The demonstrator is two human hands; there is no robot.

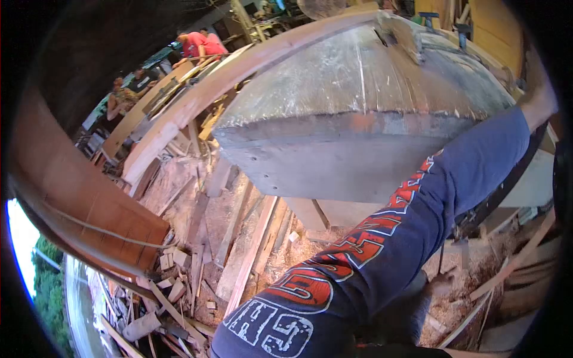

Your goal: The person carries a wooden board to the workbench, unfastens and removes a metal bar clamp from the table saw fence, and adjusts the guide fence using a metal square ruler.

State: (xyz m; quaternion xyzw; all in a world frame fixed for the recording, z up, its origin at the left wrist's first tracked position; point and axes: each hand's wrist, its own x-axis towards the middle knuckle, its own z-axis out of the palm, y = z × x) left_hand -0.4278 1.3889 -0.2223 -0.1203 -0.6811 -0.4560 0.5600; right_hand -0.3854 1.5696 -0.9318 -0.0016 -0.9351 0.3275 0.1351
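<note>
My blue sleeve with red and white lettering crosses from the bottom middle to the right side. Beyond its cuff a bare forearm runs up along the dark right rim of the view; no fingers can be made out there, so what that hand touches is hidden. The arm passes in front of a large grey wooden hull-like body, which has a flat end face and a rounded, scuffed top. Neither of my hands shows clearly.
Sawdust, planks and offcuts cover the ground. A long curved timber runs beside the hull. A brown wooden panel stands at left. Clamps sit at the far right. A person in red and others are in the background.
</note>
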